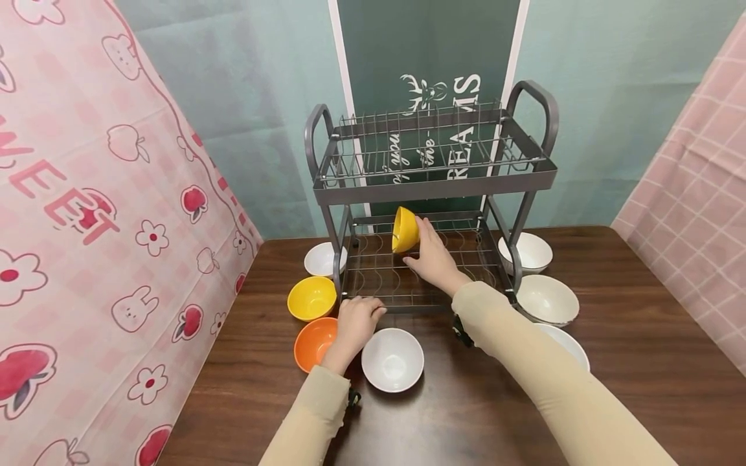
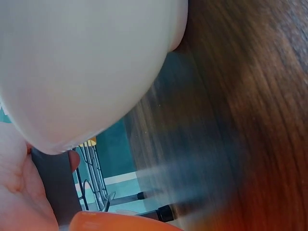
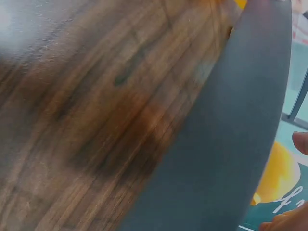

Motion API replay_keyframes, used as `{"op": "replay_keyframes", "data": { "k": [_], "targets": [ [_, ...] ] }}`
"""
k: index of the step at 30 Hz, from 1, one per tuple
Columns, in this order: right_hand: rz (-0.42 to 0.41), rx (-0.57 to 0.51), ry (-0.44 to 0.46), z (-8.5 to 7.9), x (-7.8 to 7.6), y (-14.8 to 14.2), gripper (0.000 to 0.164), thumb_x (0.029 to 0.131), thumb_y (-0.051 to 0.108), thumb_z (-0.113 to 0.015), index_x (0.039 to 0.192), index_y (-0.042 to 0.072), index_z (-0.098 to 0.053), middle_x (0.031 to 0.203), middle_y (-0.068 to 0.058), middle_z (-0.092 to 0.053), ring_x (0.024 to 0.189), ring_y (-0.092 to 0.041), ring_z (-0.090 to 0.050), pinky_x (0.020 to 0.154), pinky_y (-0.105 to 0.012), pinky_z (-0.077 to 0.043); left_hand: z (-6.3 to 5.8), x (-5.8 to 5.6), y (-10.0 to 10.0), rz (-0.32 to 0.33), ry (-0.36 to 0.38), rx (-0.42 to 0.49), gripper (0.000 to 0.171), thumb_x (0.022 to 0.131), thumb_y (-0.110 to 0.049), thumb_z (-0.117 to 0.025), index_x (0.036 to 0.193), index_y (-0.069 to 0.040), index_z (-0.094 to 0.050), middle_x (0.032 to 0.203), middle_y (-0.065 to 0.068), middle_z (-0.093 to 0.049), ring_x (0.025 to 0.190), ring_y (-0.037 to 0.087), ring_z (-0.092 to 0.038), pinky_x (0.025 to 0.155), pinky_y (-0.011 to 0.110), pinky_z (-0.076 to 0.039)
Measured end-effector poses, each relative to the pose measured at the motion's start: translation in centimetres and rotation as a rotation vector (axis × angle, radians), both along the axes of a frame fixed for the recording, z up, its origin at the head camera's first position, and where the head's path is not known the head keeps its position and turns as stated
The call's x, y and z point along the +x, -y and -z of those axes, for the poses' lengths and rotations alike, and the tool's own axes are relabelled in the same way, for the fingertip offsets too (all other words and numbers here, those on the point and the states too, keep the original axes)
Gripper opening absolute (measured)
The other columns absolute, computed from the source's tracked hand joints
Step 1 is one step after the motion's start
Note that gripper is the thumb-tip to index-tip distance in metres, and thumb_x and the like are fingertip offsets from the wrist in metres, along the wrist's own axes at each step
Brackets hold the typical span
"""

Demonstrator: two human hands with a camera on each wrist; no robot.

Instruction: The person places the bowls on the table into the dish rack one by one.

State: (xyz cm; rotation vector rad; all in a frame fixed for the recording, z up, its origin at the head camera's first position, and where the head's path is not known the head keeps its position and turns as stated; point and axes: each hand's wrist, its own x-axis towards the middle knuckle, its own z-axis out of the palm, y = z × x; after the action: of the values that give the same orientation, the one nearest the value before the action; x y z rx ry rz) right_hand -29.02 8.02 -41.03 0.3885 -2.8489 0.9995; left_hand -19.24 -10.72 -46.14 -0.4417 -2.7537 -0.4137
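Your right hand [image 1: 434, 256], spread, flanked one seemingly racked yellow bowl [image 1: 410, 231]; your left hand [image 1: 357, 323] gripped the dish rack [image 1: 437, 189]; a white bowl [image 1: 393, 360] and six others [image 1: 546, 299] stood unracked.

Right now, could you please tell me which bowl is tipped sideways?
The yellow bowl by the right hand, inside the rack; the other yellow bowl, orange bowl and white bowls sit upright on the table.

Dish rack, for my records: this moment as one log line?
right hand: at yellow bowl; yellow bowl: tipped sideways, lower tier; left hand: gripping lower front of dish rack; white bowl: on table
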Motion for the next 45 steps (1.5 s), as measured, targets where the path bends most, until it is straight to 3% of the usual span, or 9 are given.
{"op": "replay_keyframes", "data": {
  "k": [17,38,45],
  "targets": [
    [-0.093,0.070,-0.029,0.3,4.7,-0.1,0.092,0.082,0.027,-0.070,0.149,0.014,-0.008,0.157,-0.011,-0.007,0.142,-0.031,-0.020,0.108,-0.051,-0.029,0.2,-0.2,0.2,-0.032,0.075,0.003,0.013,0.088,-0.030,-0.060,0.088,-0.021,-0.070,0.093,-0.005,-0.072,0.086,0.018,-0.062,0.075,0.031,-0.039],
    [-0.237,0.137,-0.154,1.3,10.3,-0.5,0.088,0.080,0.029,-0.070,0.148,0.013,-0.016,0.156,-0.009,-0.013,0.139,-0.030,-0.027,0.108,-0.051,-0.030,0.1,-0.2,0.0,-0.025,0.074,-0.008,0.015,0.088,-0.031,-0.060,0.091,-0.021,-0.071,0.095,-0.005,-0.072,0.087,0.016,-0.062,0.073,0.030,-0.038],
    [-0.282,0.155,-0.183,2.4,12.4,-0.6,0.086,0.081,0.030,-0.069,0.148,0.014,-0.018,0.155,-0.008,-0.016,0.140,-0.026,-0.026,0.109,-0.048,-0.030,-0.1,-0.1,-0.1,-0.024,0.071,-0.014,0.016,0.088,-0.031,-0.059,0.091,-0.021,-0.071,0.095,-0.005,-0.072,0.087,0.017,-0.062,0.073,0.030,-0.038]
  ]
}}
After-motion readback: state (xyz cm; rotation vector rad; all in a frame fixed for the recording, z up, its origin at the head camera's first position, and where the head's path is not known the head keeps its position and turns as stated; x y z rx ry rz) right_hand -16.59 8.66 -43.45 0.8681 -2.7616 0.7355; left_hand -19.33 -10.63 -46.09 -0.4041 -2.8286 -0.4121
